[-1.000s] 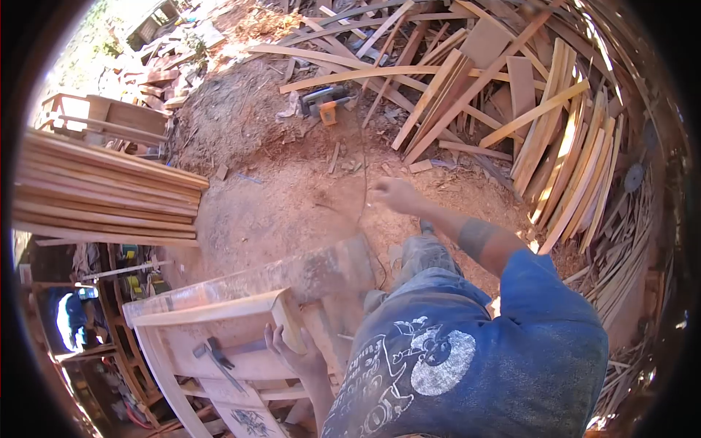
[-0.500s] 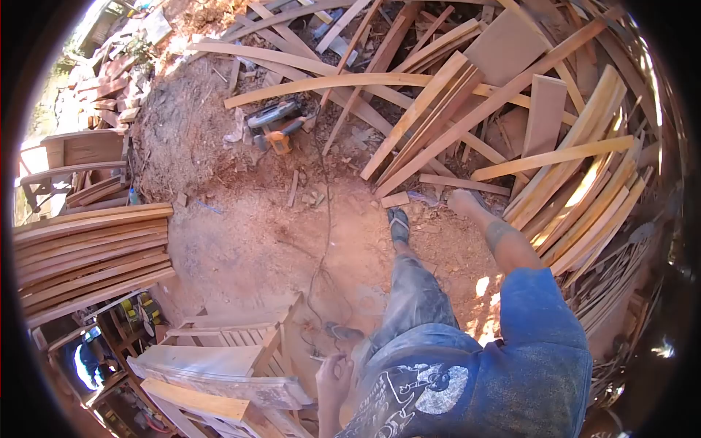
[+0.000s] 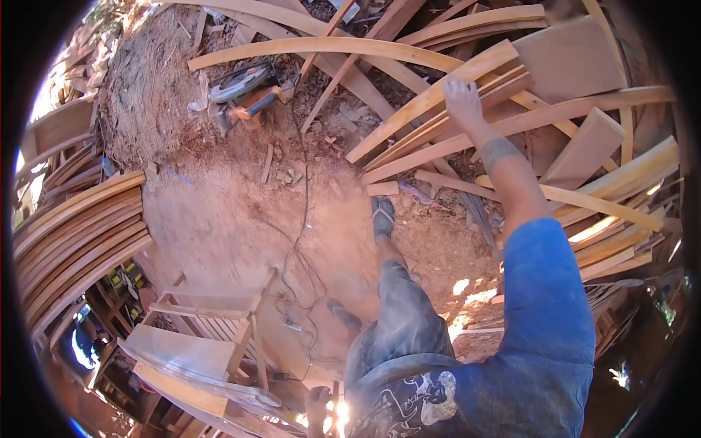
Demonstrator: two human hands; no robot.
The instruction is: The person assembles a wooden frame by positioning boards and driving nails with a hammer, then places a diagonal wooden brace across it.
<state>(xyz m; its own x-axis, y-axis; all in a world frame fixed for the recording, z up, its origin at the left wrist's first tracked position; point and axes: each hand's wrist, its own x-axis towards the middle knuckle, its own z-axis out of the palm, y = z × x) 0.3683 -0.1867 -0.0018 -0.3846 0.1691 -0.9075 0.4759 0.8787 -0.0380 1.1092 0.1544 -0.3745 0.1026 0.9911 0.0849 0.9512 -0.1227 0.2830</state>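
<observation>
My right hand (image 3: 464, 104) reaches to the upper right, its fingers curled over a light wooden plank (image 3: 409, 117) that lies slanted on a pile. Thinner reddish planks lie directly beside it, under the hand and wrist. My left hand (image 3: 319, 400) is low in the view, near my waist, dark and in shade; its fingers are not clear, and nothing can be made out in it. A wide brown board (image 3: 573, 62) rests on the pile to the right of my right hand.
An orange and grey power saw (image 3: 248, 95) lies on the dirt, its cable (image 3: 304, 175) running towards my feet. Curved boards are stacked (image 3: 87, 241) at the left. A slatted wooden frame (image 3: 244, 339) stands at the lower left. More curved planks (image 3: 621, 190) lie at the right.
My right hand has moved up and left from beside the curved planks onto the slanted plank. My left hand has dropped lower. The view has shifted as well.
</observation>
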